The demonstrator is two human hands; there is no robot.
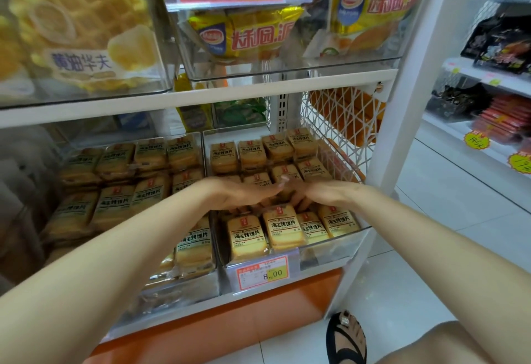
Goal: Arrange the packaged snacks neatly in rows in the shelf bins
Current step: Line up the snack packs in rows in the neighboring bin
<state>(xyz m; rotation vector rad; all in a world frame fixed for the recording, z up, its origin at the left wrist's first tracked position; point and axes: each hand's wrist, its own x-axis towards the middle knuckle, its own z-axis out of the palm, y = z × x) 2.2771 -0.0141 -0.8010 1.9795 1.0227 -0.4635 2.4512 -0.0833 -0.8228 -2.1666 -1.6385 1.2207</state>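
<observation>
Shop shelving carries a clear bin (340,244), where the front row of bun-slice packets (280,227) stands just nearer than both hands. The left hand (244,195) lies flat, fingers straight. The right hand (324,194) dips its fingers behind that row, grip hidden. Back rows (278,148) lie beyond.

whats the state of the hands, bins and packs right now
snack packs, sealed, lined in rows
right bin, filled, front row propped up
left bin, filled with rows
left hand, open, fingers straight, over right bin
right hand, fingers bent down among packs, hold unclear
</observation>
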